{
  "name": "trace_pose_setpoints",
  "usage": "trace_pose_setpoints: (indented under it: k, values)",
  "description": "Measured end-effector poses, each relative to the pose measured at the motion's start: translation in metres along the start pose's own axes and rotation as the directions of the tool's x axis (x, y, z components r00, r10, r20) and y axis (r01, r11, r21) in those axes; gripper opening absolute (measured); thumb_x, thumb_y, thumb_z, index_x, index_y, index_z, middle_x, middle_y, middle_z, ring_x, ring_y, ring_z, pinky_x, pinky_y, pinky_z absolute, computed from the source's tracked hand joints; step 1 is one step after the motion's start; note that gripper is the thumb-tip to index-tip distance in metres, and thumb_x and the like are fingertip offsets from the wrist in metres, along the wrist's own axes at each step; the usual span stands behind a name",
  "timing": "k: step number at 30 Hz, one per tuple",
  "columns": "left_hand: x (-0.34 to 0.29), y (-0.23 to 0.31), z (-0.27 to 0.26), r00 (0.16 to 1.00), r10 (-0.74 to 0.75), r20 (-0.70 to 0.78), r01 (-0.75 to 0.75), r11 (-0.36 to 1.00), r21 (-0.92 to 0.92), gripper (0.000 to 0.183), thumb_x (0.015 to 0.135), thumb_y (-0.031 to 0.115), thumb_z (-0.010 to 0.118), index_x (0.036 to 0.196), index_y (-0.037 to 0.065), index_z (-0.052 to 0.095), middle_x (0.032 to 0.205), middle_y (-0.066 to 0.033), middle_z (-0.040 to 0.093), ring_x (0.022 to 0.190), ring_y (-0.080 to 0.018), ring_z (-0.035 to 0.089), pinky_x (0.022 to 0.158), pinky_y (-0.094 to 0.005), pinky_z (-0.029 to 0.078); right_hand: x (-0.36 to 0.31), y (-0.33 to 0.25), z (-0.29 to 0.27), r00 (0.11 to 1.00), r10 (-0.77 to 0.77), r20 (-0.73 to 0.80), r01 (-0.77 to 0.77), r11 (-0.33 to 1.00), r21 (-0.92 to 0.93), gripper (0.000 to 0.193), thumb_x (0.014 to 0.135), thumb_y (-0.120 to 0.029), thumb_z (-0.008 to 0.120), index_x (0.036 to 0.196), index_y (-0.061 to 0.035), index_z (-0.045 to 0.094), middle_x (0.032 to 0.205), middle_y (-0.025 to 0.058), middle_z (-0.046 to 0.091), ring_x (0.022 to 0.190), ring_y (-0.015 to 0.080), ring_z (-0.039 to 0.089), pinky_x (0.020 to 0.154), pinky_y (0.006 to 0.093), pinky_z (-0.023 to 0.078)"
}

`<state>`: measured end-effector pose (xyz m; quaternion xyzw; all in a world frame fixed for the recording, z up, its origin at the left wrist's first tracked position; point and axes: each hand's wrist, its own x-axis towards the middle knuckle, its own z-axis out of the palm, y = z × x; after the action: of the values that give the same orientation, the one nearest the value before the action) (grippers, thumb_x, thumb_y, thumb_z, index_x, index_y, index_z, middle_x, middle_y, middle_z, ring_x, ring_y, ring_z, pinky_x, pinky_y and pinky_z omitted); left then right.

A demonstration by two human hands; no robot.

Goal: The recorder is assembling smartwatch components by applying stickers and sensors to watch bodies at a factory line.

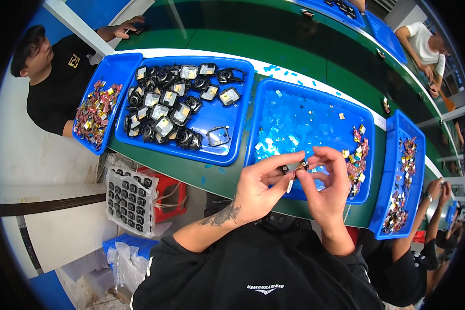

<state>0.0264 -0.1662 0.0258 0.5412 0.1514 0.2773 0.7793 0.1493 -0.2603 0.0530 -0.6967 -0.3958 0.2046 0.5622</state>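
In front of my chest, over the near edge of a blue tray [310,84], both hands meet at a small dark grey electronic part [292,167]. My left hand [261,187] pinches it between thumb and fingers. A thin pale strip [290,186] hangs below it. My right hand [326,188] has its thumb and fingertips closed at the part's right end; its exact grip is partly hidden. Inside that tray lie many small translucent blue film pieces [289,139], with a heap of reddish-and-yellow small electronic parts [357,165] along its right side.
Left of it, another blue tray [237,124] holds black camera-like housings [165,126]. Outer blue trays [107,64] [380,222] hold more small parts. A green conveyor [274,41] runs behind. A co-worker [54,77] is at left, others at right. A red stool [169,194] stands below.
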Motion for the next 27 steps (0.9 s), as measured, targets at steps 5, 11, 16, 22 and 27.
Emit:
trace_pose_setpoints:
  k: [5,11,16,22,27]
  values:
    - [0.002,0.005,0.003,0.995,-0.017,-0.1,0.02,0.999,0.026,0.049,0.091,-0.01,0.052,0.136,0.003,0.038,0.13,-0.0169,0.056,0.119,-0.0214,0.058,0.093,-0.0304,0.052,0.007,-0.001,0.002,0.991,0.105,0.084,-0.113,0.989,0.092,0.039,0.08,0.005,0.07,0.115,-0.0021,0.055,0.1,0.0042,0.058,0.091,0.0091,0.057,0.073,0.0236,0.052]
    - [0.009,0.01,-0.006,0.99,0.104,-0.096,-0.071,0.953,0.296,0.058,0.089,-0.008,0.054,0.141,0.006,0.033,0.139,-0.0175,0.05,0.113,-0.0216,0.06,0.091,-0.0318,0.051,0.033,0.006,-0.004,0.929,0.275,0.249,-0.345,0.887,0.307,0.043,0.077,0.009,0.067,0.117,-0.0026,0.053,0.09,0.0003,0.057,0.085,0.0062,0.057,0.074,0.0204,0.049]
    - [0.02,0.038,-0.092,0.849,0.524,-0.072,-0.021,0.169,0.985,0.018,0.082,0.004,0.066,0.1,0.004,0.069,0.096,-0.0111,0.068,0.085,-0.0305,0.063,0.076,-0.0388,0.051,0.13,0.037,-0.033,0.96,0.243,0.14,-0.263,0.954,0.145,0.048,0.074,0.0,0.071,0.119,-0.0027,0.054,0.081,0.0014,0.062,0.078,0.0112,0.062,0.071,0.0225,0.048]
    - [0.067,0.043,-0.118,0.939,0.324,0.115,-0.06,-0.174,0.983,0.035,0.082,0.018,0.069,0.114,0.005,0.064,0.104,-0.0083,0.061,0.096,-0.0294,0.056,0.079,-0.0394,0.051,0.258,0.13,-0.099,0.924,0.326,-0.199,-0.373,0.885,-0.279,0.05,0.063,-0.01,0.083,0.107,0.0003,0.061,0.086,0.0091,0.068,0.079,0.0166,0.064,0.067,0.0301,0.049]
    - [0.083,0.033,-0.127,0.983,0.16,0.096,-0.03,-0.373,0.927,0.032,0.077,0.022,0.073,0.103,0.006,0.066,0.106,-0.0107,0.061,0.102,-0.0294,0.053,0.083,-0.0407,0.048,0.268,0.155,-0.102,0.961,0.189,-0.201,-0.271,0.785,-0.557,0.041,0.065,-0.02,0.086,0.097,-0.0021,0.066,0.088,0.0137,0.069,0.081,0.0258,0.067,0.074,0.0357,0.052]
